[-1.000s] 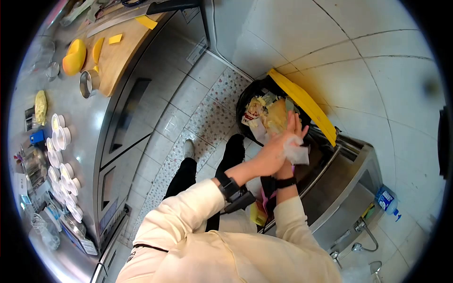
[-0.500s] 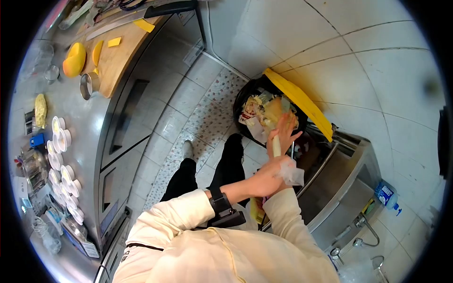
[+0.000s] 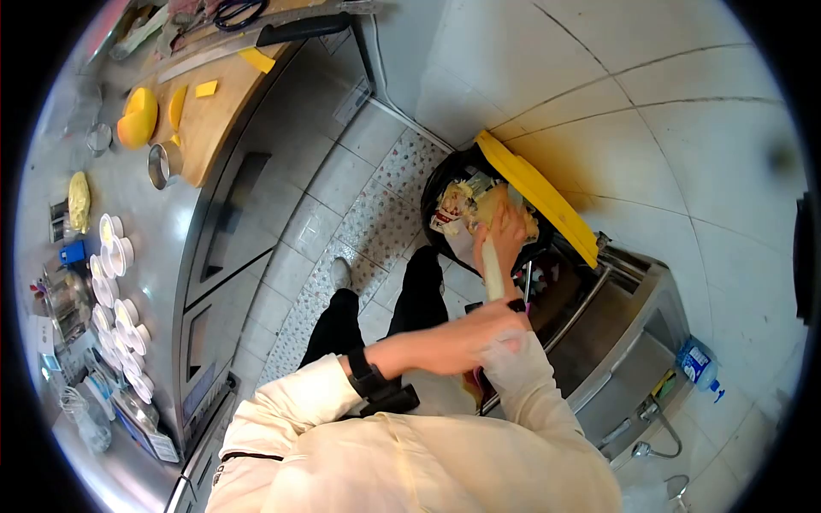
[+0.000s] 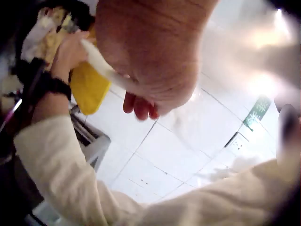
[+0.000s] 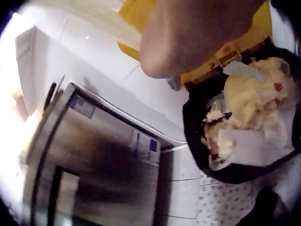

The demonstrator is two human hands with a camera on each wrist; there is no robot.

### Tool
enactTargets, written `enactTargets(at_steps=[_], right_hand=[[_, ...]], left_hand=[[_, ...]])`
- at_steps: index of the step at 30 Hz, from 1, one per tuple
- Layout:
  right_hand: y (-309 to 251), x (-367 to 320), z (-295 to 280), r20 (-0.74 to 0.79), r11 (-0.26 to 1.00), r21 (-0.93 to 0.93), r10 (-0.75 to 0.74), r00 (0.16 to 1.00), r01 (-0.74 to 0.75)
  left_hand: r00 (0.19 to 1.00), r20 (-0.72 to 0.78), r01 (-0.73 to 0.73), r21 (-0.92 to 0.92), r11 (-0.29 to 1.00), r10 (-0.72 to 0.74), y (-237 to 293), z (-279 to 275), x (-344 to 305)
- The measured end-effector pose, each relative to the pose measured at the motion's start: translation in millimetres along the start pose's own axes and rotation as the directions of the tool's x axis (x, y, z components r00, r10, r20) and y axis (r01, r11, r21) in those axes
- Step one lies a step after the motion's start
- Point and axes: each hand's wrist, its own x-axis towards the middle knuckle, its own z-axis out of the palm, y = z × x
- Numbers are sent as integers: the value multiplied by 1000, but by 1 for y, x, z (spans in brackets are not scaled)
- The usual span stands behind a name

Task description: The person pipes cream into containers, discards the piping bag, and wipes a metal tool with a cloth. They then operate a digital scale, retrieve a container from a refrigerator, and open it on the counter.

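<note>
A long, whitish plastic bag (image 3: pixel 493 272), narrow like a piping bag, stretches between my two hands. My left hand (image 3: pixel 487 332) crosses over the right forearm and grips one end, with a loose flap of clear film sticking out of the fist. In the left wrist view, its curled fingertips (image 4: pixel 139 107) show below the palm. Farther out, my right hand (image 3: pixel 506 232) holds the other end above a black-lined bin (image 3: pixel 430 197). Food scraps, paper and plastic (image 5: pixel 254 113) fill this bin; its yellow lid (image 3: pixel 543 201) stands raised against the wall.
To the right of the bin stands a steel sink unit (image 3: pixel 633 342), with a blue-labelled bottle (image 3: pixel 699 366) behind it. On the left, a steel counter (image 3: pixel 184 222) carries white cups (image 3: pixel 128 329), a cutting board (image 3: pixel 224 115), a long knife (image 3: pixel 299 30) and a cut mango (image 3: pixel 138 120).
My left hand has drawn back toward my body, lengthening the whitish stretch between the hands. The right hand has come out from beneath it and reached farther over the bin, its spread fingers drawing together.
</note>
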Motion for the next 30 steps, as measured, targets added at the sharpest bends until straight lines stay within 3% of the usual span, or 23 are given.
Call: enactTargets(at_steps=[1,3,5,6,7,8,9,10,12,13,15,17,19,21,22,23,24,25,26,27,28,29,30], right_hand=[[-2,-5,-11,-22,995,73,76,997,-74],[-9,-6,-48,37,963,211,161,986,-166],[-7,-10,-61,108,903,336,245,963,-268],[-3,-10,-62,-48,900,419,155,987,-121],[1,-7,-62,-216,881,470,60,974,50],[1,-6,-65,-225,883,467,74,972,41],[-1,-6,-72,-317,864,470,-27,948,181],[-6,-7,-78,-403,826,465,-123,907,319],[-19,-14,-88,-399,798,466,-196,896,383],[-25,-17,-92,-398,769,454,-276,875,450],[-35,-25,-101,-377,726,495,-316,871,478],[-41,-37,-103,-348,692,528,-354,868,493],[-44,-50,-102,-244,763,541,-261,934,354],[-39,-61,-98,-109,761,615,-178,978,207],[-35,-64,-96,30,645,762,-109,994,48],[-31,-67,-96,177,496,859,-64,982,-122],[-23,-75,-91,385,135,918,-75,920,-373],[-16,-78,-84,385,136,917,-65,921,-374],[-11,-76,-81,577,-236,788,-40,816,-569],[-6,-74,-78,733,-572,513,-96,674,-640],[-10,-70,-70,785,-388,607,157,599,-694],[-21,-63,-70,785,-391,607,164,597,-692],[-32,-53,-71,602,-253,798,373,706,-548]], left_hand=[[999,-37,1,154,988,5,1,-6,-5],[978,41,190,207,960,-203,7,-34,-17],[967,101,199,261,945,-232,2,-54,-34],[943,95,281,283,917,-319,-3,-65,-45],[874,97,451,198,870,-475,-10,-81,-49],[830,24,556,-113,823,-557,-28,-94,-58],[758,-20,585,-422,693,-652,-37,-102,-59],[751,-18,594,-417,688,-660,-50,-107,-56],[487,176,551,-822,145,-856,-61,-103,-28],[521,84,523,-818,240,-850,-57,-91,-10],[639,-23,290,-919,268,-769,-64,-72,8],[609,-91,260,-916,307,-788,-74,-58,18],[576,-154,224,-915,336,-803,-86,-49,21],[474,-230,190,-916,354,-850,-101,-44,20],[470,-219,203,-916,346,-855,-108,-42,19],[471,-254,238,-885,399,-845,-114,-40,18],[478,-289,271,-850,452,-830,-120,-39,18],[480,-281,278,-850,448,-831,-125,-36,18],[516,-277,314,-819,480,-810,-126,-31,17],[551,-270,347,-786,512,-789,-127,-27,16],[587,-251,387,-748,539,-770,-128,-24,15],[588,-245,392,-748,536,-771,-128,-20,15],[556,-270,399,-742,538,-786,-127,-16,17]])
